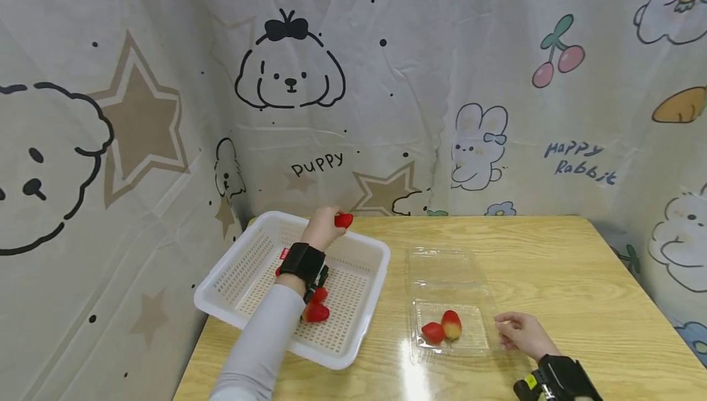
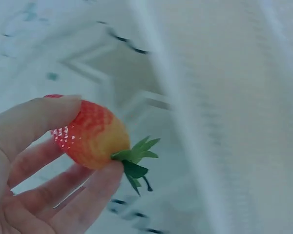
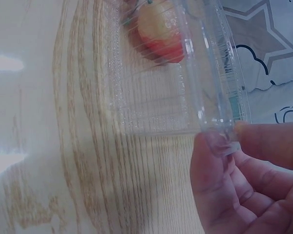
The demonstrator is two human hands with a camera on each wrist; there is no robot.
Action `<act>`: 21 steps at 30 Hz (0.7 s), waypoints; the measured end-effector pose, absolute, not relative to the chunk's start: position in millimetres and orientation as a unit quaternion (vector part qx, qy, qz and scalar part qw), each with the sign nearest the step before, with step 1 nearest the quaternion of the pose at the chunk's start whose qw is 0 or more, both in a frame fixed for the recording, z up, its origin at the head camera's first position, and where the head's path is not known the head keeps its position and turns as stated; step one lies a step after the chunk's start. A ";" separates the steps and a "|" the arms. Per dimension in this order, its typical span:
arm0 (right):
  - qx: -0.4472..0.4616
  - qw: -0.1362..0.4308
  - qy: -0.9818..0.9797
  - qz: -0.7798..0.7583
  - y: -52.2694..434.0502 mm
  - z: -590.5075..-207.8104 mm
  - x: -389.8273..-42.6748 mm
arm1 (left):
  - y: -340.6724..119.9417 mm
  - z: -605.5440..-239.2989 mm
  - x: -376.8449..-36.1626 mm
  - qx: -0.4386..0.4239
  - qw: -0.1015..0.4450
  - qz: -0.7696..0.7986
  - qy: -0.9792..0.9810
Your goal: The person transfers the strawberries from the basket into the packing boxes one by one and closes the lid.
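Left hand is pinching a red-and-yellow strawberry with green leaves between thumb and fingers, holding it over the far edge of a white perforated plastic basket. Long axis is running slantwise, leafy end pointing away from the palm. Hinged clear plastic box is lying right and nearer the body, two red strawberries sitting toward its near-left corner. Right hand, much closer to the box, is pinching its right edge.

red-yellow strawberry: held in left hand, near white basket | clear box: open, two strawberries inside
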State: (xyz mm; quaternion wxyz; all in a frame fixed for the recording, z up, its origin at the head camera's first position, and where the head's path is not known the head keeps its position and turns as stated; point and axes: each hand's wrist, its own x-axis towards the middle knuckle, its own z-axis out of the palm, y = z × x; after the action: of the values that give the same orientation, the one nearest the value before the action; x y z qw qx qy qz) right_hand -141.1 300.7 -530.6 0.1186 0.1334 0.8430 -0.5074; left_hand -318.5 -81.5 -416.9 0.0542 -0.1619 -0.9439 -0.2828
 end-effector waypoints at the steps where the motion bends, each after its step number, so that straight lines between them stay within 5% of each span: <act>1: 0.131 0.118 0.843 -0.508 301.0 -530.6 -141.4 | -75.9 -409.9 -316.1 -0.170 0.070 -0.291 -0.939; 11: 0.127 0.118 0.836 -0.521 301.9 -532.1 -140.3 | -12.4 -372.8 -279.8 -0.266 0.230 -0.337 -0.873; 21: 0.134 0.120 0.827 -0.533 302.7 -532.7 -141.5 | 39.0 -384.9 -247.9 -0.353 0.260 -0.301 -0.847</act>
State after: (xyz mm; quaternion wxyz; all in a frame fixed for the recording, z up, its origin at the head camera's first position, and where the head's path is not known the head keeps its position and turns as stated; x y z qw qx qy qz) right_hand -141.5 302.7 -532.7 0.1200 0.1335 0.8270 -0.5328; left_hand -247.9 39.0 -384.9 0.2600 -0.3531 -0.8466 -0.3015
